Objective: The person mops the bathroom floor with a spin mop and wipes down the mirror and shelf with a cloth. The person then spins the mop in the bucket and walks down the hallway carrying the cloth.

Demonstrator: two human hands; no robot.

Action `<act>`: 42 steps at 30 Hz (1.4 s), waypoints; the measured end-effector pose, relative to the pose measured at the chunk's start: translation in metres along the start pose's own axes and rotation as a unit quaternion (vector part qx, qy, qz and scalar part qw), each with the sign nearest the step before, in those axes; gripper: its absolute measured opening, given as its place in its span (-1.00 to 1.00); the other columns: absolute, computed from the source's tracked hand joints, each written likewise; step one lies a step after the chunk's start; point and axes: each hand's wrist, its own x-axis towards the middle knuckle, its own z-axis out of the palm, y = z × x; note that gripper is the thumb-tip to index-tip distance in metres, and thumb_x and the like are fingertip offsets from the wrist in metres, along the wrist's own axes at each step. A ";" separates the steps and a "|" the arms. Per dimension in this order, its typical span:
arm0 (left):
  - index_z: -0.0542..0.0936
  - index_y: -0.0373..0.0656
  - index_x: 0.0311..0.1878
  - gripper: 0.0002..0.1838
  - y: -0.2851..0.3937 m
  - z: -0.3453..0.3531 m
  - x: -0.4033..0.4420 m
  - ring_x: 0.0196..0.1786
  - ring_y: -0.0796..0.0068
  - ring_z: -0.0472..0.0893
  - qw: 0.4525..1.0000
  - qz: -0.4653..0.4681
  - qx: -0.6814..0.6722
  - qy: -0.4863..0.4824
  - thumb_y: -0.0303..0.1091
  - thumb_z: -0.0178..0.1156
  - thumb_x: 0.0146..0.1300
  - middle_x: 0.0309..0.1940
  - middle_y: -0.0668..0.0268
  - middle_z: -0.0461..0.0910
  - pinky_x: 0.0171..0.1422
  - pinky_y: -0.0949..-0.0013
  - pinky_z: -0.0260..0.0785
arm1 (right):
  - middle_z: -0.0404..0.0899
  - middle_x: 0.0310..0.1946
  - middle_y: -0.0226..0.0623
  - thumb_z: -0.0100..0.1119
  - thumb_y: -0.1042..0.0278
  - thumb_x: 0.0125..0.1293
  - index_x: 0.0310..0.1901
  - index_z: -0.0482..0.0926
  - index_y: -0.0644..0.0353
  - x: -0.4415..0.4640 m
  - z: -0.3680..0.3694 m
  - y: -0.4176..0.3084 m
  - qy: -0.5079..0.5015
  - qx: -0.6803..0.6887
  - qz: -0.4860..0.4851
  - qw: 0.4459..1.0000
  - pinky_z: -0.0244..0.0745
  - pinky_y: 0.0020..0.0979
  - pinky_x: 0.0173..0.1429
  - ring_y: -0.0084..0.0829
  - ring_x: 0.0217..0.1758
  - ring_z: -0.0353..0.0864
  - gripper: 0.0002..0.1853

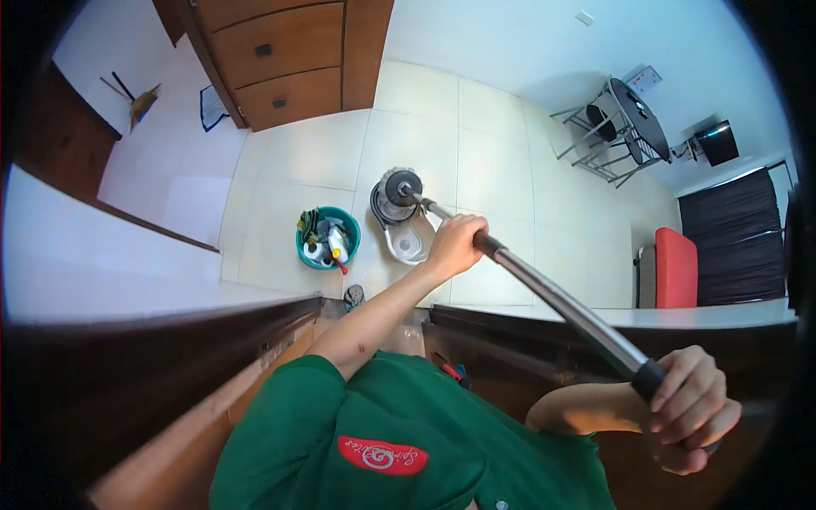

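Observation:
A spin mop [561,314] with a metal handle slants across the view. My left hand [459,245] is closed around its lower handle, and my right hand [695,410] grips the dark upper end. The round mop head [401,187] rests at the wringer side of a white and grey mop bucket [410,242] on the floor. Its strings are partly hidden by the grey disc. To the left of the bucket stands a teal basin [356,229], holding bottles, rolls and cloths.
Pale tiles [497,170] cover the floor. A wooden drawer cabinet [297,51] stands ahead. Dark counters [510,340] flank me. Farther off are a broom [143,106], a folding table [642,119] with chairs, and a red cushion [676,268].

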 end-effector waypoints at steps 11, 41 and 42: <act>0.56 -0.11 -0.31 -0.84 -0.037 -0.011 0.024 -0.21 0.06 0.61 0.995 -0.010 -0.027 -0.093 -0.38 0.33 0.03 -0.38 0.20 0.61 -0.14 0.06 0.44 | 0.61 -0.67 -0.54 0.38 0.29 0.23 -0.49 0.45 0.03 0.048 -0.021 0.077 -0.016 0.037 0.038 0.998 0.61 -0.69 -0.48 -0.74 -0.68 0.58 -0.73; 0.55 -0.12 0.05 -0.54 -0.149 -0.008 0.174 -0.09 0.16 0.67 0.960 -0.274 -0.052 -0.040 -0.44 0.41 0.03 -0.16 0.11 0.65 -0.01 0.22 0.50 | 0.60 -0.48 -0.46 0.51 0.32 0.18 -0.15 0.44 0.04 0.249 -0.117 0.413 -0.387 0.405 0.112 0.821 0.64 -0.51 -0.39 -0.55 -0.51 0.67 -0.64; 0.50 -0.12 0.15 -0.44 -0.150 -0.007 0.162 0.02 0.13 0.65 0.966 -0.253 -0.057 0.021 -0.44 0.41 0.03 -0.03 0.07 0.62 0.09 0.21 0.49 | 0.56 -0.57 -0.50 0.50 0.33 0.19 -0.16 0.37 0.04 0.242 -0.109 0.422 -0.341 0.392 0.118 0.846 0.59 -0.51 -0.46 -0.55 -0.59 0.63 -0.60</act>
